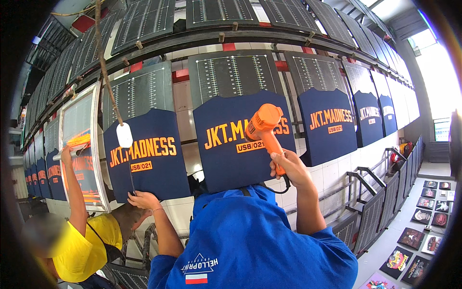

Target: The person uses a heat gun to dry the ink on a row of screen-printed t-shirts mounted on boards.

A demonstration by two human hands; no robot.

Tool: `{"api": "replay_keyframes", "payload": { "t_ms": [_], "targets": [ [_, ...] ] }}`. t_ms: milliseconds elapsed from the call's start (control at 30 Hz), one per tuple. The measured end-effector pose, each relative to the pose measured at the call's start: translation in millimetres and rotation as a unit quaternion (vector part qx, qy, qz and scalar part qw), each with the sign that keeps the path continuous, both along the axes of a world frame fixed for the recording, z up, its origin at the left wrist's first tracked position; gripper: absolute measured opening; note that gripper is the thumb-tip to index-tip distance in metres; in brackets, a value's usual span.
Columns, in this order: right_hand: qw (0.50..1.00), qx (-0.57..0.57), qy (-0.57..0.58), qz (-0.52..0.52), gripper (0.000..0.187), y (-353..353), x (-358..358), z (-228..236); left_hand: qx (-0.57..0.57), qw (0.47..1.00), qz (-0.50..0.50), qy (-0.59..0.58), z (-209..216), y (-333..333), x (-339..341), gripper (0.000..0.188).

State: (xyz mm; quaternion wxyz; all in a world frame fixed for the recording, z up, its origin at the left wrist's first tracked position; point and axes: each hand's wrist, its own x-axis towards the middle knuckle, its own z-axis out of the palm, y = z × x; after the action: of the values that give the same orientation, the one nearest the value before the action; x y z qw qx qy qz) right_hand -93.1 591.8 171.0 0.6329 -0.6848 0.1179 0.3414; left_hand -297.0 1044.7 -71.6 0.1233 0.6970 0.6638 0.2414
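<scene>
Head view: an orange heat gun (263,126) is held tight by its handle in the right hand (288,166). Its nose is pointed at the orange letters on the middle dark blue shirt (226,159), which is laid flat on a board. The gun is kept just above the cloth, near the end of the letters. The left hand (143,200) is rested on the bottom edge of the next shirt (149,154); whether that grip is closed cannot be told. Drying the print seems to be the step in hand. For the next move, the gun should be kept off the cloth. A printing frame (79,144) is worked by a person in yellow (82,250) on the left.
</scene>
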Motion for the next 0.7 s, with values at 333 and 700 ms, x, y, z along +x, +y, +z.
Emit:
{"api": "replay_keyframes", "payload": {
  "t_ms": [333,700],
  "targets": [
    [0.998,-0.04,-0.043,0.001,0.03,28,0,-6,0.019,1.0,-0.018,0.012,-11,7,-7,0.05],
    [0.997,-0.036,-0.071,-0.014,0.033,46,24,-19,0.034,0.999,-0.016,0.002,-10,7,-7,0.048]
  ]
}}
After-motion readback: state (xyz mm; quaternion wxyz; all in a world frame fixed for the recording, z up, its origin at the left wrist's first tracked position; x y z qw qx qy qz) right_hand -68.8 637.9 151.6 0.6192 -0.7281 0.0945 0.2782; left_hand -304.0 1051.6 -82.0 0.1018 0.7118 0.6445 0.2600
